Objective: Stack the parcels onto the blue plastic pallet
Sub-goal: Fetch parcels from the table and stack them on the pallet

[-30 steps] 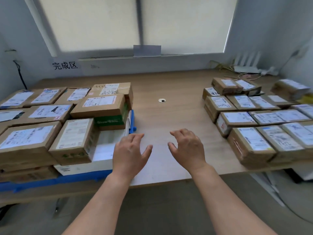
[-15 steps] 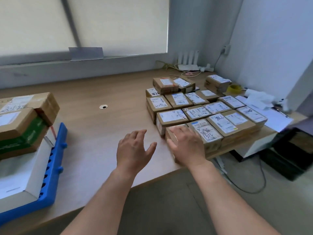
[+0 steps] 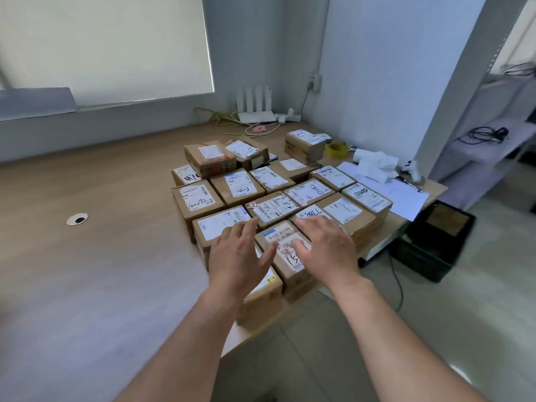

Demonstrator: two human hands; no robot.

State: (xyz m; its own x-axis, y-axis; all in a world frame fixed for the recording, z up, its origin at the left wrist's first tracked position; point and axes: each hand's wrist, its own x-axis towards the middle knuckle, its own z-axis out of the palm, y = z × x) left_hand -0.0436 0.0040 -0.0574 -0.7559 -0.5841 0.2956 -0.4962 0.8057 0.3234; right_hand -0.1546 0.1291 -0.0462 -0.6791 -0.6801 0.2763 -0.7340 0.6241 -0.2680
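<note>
My left hand and right hand are both spread wide, fingers straight, gripping nothing. They are over the nearest of the parcels, which sit packed in rows at the right end of the wooden table. I cannot tell whether my palms touch the cardboard. Each box carries a white shipping label with barcodes, the print too small to read. Several have black marker scrawl: the left box reads roughly "16001", and the box between my hands shows blurred strokes.
</note>
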